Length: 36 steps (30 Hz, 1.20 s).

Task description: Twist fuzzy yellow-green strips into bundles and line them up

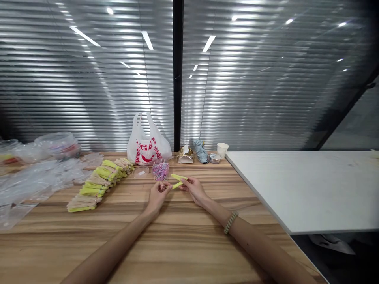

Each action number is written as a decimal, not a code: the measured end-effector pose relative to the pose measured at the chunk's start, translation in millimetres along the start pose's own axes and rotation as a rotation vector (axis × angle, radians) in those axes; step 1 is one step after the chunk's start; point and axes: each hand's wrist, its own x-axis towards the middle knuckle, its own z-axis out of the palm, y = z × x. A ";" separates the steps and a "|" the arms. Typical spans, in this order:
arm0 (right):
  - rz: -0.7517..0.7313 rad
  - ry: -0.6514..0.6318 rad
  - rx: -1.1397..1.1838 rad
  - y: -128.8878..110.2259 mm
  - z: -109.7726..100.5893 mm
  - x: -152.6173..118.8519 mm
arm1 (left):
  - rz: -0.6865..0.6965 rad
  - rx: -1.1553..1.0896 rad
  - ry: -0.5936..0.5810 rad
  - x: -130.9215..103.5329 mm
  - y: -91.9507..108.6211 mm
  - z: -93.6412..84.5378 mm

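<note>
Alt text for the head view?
Right hand holds a V-shaped yellow strip, left hand at its lower tip, above a wooden table. Yellow and beige bundles lie in a row to the left; a white bag stands behind.

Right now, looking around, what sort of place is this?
Probably an office or workroom: slatted blinds stand behind a wood-grain table, a white table adjoins it, and yellow and beige bundles lie in a row.

A knobbly olive-green bracelet (231, 222) rings the bare right forearm (257, 246), and the left forearm (118, 244) is bare too.
</note>
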 end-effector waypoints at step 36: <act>-0.060 -0.242 -0.292 -0.9 1.4 -6.6 | -0.108 -0.149 -0.152 -1.5 6.3 -0.4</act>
